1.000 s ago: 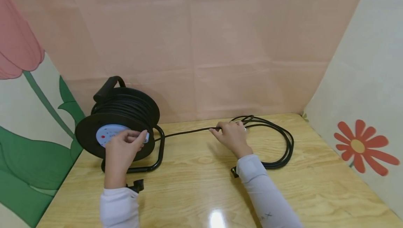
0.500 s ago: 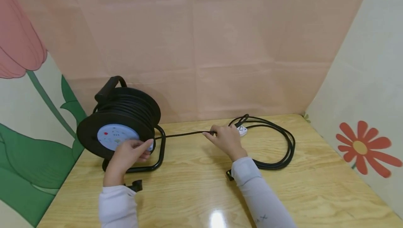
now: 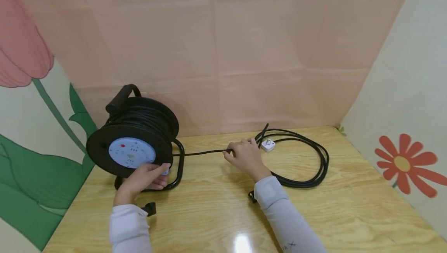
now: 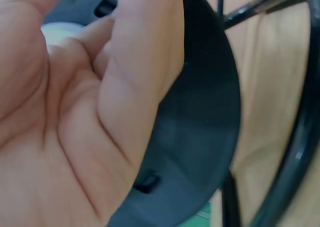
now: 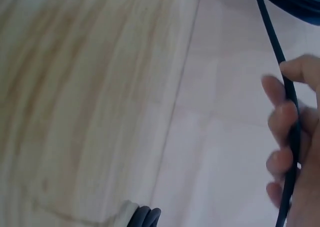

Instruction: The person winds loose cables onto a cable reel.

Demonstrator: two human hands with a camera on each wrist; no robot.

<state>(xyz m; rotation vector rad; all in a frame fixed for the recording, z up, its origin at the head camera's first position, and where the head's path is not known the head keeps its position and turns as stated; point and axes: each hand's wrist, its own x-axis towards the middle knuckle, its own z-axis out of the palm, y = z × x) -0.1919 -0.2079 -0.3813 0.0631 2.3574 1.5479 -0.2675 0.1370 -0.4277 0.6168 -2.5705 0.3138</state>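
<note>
A black cable reel (image 3: pixel 141 115) with a pale blue socket face (image 3: pixel 116 152) stands on its tube frame (image 3: pixel 180 167) at the left of the table. My left hand (image 3: pixel 143 177) pinches the small pale blue crank knob (image 3: pixel 165 171) low on the reel's near disc. In the left wrist view, the palm of my left hand (image 4: pixel 100 112) covers the knob. My right hand (image 3: pixel 247 156) holds the black cable (image 3: pixel 202 153) that runs out from the reel. The right wrist view shows the fingers of this hand (image 5: pixel 300 122) curled round that cable.
Loose cable loops (image 3: pixel 323 163) lie at the right, with a white plug (image 3: pixel 268 145) beside my right hand. A pink sheet (image 3: pixel 262 51) rises behind the wooden table (image 3: pixel 209 206). Painted side walls (image 3: pixel 408 90) flank it. A black wrist-camera piece (image 3: pixel 150 208) juts by the left sleeve.
The left hand has swung the knob downward and the socket face has turned clockwise. Gripping the cable, the right hand has shifted left toward the reel, and the white plug has come into sight.
</note>
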